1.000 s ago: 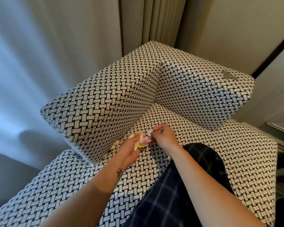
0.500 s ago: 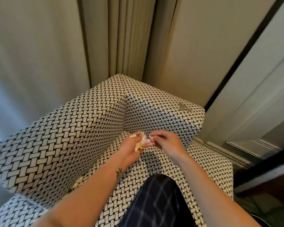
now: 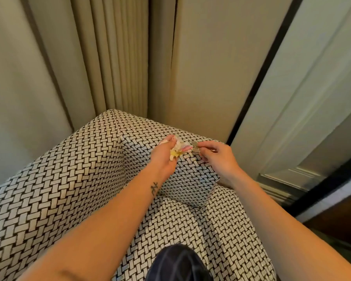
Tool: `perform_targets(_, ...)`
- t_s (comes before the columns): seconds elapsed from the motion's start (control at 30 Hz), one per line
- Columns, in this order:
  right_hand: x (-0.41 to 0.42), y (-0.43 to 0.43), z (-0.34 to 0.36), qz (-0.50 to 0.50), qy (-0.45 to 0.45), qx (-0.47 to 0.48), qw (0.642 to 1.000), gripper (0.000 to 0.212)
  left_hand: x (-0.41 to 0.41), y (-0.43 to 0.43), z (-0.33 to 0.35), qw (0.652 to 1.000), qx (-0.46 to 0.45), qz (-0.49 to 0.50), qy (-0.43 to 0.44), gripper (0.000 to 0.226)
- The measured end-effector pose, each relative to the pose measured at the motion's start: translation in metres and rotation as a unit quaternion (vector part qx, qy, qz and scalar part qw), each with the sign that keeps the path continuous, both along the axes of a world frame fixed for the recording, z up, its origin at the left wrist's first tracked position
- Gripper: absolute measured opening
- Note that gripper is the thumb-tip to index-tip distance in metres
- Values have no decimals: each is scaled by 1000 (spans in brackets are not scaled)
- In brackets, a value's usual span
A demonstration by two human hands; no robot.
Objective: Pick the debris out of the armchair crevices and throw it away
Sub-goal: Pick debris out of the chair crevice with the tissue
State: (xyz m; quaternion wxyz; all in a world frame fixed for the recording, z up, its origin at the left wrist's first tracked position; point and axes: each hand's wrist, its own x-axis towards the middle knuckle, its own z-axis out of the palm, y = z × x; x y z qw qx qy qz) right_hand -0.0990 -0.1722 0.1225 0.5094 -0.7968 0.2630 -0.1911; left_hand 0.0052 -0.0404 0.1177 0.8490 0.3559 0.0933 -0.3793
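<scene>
The armchair (image 3: 73, 179) is covered in black-and-white woven fabric and fills the lower frame. My left hand (image 3: 163, 159) grips a small bunch of debris (image 3: 178, 150), crumpled pink, white and yellow scraps, above the right armrest (image 3: 190, 179). My right hand (image 3: 219, 159) is just to its right and pinches a small grey piece (image 3: 195, 148) lying on the armrest top, beside the bunch.
Beige curtains (image 3: 109, 67) hang behind the chair. A pale panelled wall with a dark frame (image 3: 312, 98) runs along the right. My knee in dark checked cloth (image 3: 178, 262) rests on the seat at the bottom.
Both hands have risen from the seat crevice to the top of the right armrest. My view has swung up and to the right. The right hand now pinches the grey piece there.
</scene>
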Motion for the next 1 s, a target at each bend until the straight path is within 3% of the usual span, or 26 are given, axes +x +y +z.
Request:
perform_targets(0.1,8,-18,-4,-16,26,-46,998,22,9,-22,0,1000,13,-3,-13,41)
perform_targets(0.67,14,-43,-17,29,69,-87,993,32,16,-58,-3,999,36,-5,-25,41)
perform_targets(1.0,2,-38,-10,-2,34,-4,999,31,10,-52,-1,999,43,-9,-25,42)
